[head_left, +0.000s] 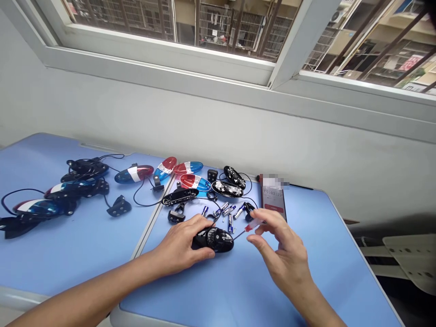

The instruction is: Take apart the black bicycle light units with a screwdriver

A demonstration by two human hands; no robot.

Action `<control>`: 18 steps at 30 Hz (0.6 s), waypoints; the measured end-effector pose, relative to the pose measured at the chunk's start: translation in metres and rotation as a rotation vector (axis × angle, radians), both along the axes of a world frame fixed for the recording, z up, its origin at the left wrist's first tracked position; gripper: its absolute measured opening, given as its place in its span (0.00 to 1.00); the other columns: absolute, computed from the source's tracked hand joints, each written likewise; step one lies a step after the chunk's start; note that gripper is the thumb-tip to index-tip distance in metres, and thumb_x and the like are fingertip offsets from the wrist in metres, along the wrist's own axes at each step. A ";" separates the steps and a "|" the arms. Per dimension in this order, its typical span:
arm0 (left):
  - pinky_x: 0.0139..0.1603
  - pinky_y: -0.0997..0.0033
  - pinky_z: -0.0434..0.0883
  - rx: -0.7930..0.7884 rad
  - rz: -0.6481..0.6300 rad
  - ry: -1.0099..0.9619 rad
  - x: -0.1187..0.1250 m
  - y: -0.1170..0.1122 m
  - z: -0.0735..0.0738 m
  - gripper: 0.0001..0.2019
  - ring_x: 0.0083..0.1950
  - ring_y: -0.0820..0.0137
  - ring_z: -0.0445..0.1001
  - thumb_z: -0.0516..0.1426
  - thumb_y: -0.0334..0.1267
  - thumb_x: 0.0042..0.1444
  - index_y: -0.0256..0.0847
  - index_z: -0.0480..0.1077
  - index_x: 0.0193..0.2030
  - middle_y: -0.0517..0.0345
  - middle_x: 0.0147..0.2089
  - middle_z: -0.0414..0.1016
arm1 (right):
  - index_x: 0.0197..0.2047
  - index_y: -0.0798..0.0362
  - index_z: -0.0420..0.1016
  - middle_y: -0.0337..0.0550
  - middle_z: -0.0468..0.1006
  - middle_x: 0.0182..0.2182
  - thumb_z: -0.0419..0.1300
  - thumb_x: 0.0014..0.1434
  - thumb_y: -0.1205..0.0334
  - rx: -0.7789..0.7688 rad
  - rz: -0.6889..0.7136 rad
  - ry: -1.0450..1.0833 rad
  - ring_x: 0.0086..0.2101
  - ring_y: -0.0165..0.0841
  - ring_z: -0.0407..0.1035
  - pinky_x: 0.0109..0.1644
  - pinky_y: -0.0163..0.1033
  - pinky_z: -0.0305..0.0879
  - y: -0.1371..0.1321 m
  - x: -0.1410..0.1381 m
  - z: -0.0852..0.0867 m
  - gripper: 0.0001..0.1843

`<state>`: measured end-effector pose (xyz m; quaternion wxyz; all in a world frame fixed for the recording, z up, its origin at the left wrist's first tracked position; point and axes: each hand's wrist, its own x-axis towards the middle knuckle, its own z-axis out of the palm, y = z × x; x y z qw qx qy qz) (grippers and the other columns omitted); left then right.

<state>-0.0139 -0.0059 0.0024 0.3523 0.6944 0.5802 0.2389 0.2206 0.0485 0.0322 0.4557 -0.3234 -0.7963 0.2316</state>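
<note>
Black plastic casing (221,240), oval and glossy, pinned to the blue bench (231,290) near its front edge under the left hand (180,243), fingers spread across its top. Just to its right, the right hand (282,254), raised off the bench, with a small screwdriver (252,225) pinched between finger and thumb: red-and-clear handle, thin shaft slanting down toward the casing, tip close to it but not clearly touching. Hands apart, one clamped over the casing, the other closed on the tool. Underside of the casing out of sight, so no telling whether it is open or fastened. Just beyond, loose blue-and-silver batteries (221,212) at odd angles, between the casing and the phone, with a black bracket (176,216) off to their left. Toward the back right corner of the bench, a smartphone (273,200) showing timer digits, its lower end close behind the right hand. Farther back, black speckled housings (227,188) with looped wires (248,181), then red-and-blue translucent lens shells (192,181) near the back edge. Across the left part of the bench, more black housings and blue lenses (44,204) in a loose row. Past the bench, a grey wall (204,122) and a barred window (170,22).
</note>
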 end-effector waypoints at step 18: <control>0.51 0.63 0.68 -0.026 -0.004 0.004 0.000 -0.001 0.001 0.20 0.49 0.59 0.73 0.63 0.36 0.52 0.44 0.69 0.53 0.55 0.51 0.73 | 0.54 0.46 0.70 0.45 0.79 0.43 0.56 0.64 0.75 0.001 -0.009 0.110 0.41 0.36 0.74 0.43 0.45 0.74 -0.003 -0.003 -0.005 0.19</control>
